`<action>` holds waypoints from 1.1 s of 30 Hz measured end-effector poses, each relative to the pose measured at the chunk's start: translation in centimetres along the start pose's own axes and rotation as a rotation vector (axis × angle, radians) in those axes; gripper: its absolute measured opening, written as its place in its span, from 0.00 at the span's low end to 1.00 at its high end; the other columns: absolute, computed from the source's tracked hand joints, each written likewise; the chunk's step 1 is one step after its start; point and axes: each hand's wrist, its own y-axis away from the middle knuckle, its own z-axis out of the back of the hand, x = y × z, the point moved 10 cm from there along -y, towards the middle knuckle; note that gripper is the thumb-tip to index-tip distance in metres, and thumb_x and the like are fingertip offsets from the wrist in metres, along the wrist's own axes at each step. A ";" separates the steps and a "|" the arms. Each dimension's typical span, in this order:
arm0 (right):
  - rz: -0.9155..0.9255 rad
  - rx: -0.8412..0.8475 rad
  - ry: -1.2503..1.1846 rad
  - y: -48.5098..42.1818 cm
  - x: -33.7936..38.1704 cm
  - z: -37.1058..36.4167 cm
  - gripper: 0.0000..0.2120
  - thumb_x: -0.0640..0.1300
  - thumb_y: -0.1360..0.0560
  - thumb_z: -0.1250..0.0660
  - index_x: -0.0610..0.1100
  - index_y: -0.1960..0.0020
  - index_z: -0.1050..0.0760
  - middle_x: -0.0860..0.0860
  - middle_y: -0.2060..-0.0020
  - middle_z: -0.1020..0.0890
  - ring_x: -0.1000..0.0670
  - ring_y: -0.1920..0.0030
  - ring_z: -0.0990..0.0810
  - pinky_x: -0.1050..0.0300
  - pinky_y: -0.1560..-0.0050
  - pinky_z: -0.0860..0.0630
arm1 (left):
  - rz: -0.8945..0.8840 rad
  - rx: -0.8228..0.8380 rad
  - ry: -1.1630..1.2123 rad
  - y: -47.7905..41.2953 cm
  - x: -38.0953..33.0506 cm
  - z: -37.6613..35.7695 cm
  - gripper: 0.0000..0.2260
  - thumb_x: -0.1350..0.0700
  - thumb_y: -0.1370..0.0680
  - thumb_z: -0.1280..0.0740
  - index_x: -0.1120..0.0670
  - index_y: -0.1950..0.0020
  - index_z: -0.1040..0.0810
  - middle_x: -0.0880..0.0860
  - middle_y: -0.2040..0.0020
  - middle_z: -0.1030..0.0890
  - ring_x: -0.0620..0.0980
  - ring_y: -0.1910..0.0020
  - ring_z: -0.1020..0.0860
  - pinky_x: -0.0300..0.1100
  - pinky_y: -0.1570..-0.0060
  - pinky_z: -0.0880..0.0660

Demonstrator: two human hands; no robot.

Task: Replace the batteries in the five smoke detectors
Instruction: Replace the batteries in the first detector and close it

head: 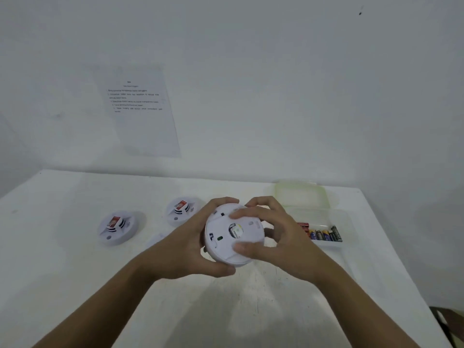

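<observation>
Left hand and right hand gripped a smoke detector by its rim above the table, its bare near half open below.

The smoke detector shows only its back, its left rim covered by the left hand and its right rim by the right hand, so its front face is hidden. Just right of it, the nearest batteries in the clear box disappear behind the right hand, and their labels are too small to read. Just left of it a pale flat piece is half covered by the left hand, and well above and left of it the print on the paper sheet is too blurred to read.
</observation>
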 end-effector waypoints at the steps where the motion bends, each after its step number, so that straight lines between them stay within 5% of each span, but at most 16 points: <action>1: 0.014 0.020 0.050 -0.1 0.2 0.1 0.21 0.49 0.31 0.20 0.59 0.40 0.19 0.56 0.37 0.31 0.54 0.34 0.26 0.53 0.42 0.20 | 0.005 0.016 -0.003 -0.1 0.1 -0.1 0.44 0.66 0.32 0.20 0.43 0.24 0.38 0.43 0.30 0.29 0.50 0.29 0.28 0.48 0.37 0.21; 11: 0.127 0.023 0.261 -0.7 1.0 1.0 0.24 0.52 0.34 0.18 0.60 0.39 0.19 0.60 0.39 0.29 0.54 0.36 0.28 0.70 0.42 0.28 | 0.043 0.049 0.029 -0.5 0.7 -0.3 0.42 0.61 0.30 0.20 0.31 0.28 0.38 0.42 0.32 0.28 0.54 0.31 0.27 0.64 0.39 0.24; 18: 0.181 -0.087 0.346 -0.7 0.4 0.2 0.27 0.58 0.32 0.21 0.61 0.35 0.23 0.62 0.37 0.33 0.53 0.35 0.31 0.68 0.41 0.29 | -0.013 -0.037 -0.050 -0.9 0.3 0.2 0.44 0.61 0.34 0.17 0.43 0.27 0.37 0.38 0.33 0.28 0.44 0.30 0.29 0.34 0.41 0.24; 24: 0.230 -0.068 0.405 -1.2 0.6 0.1 0.26 0.58 0.31 0.23 0.56 0.34 0.22 0.66 0.41 0.29 0.55 0.34 0.32 0.73 0.39 0.35 | 0.029 0.022 -0.064 -1.4 0.7 0.4 0.41 0.61 0.33 0.19 0.42 0.28 0.37 0.34 0.35 0.28 0.40 0.33 0.28 0.32 0.43 0.24; 33: 0.186 -0.072 0.338 -1.7 0.0 1.0 0.26 0.56 0.34 0.19 0.55 0.38 0.20 0.58 0.48 0.28 0.52 0.42 0.26 0.67 0.46 0.28 | 0.087 0.070 0.022 -2.0 1.9 0.0 0.40 0.64 0.32 0.20 0.45 0.28 0.35 0.38 0.35 0.26 0.43 0.33 0.27 0.37 0.43 0.22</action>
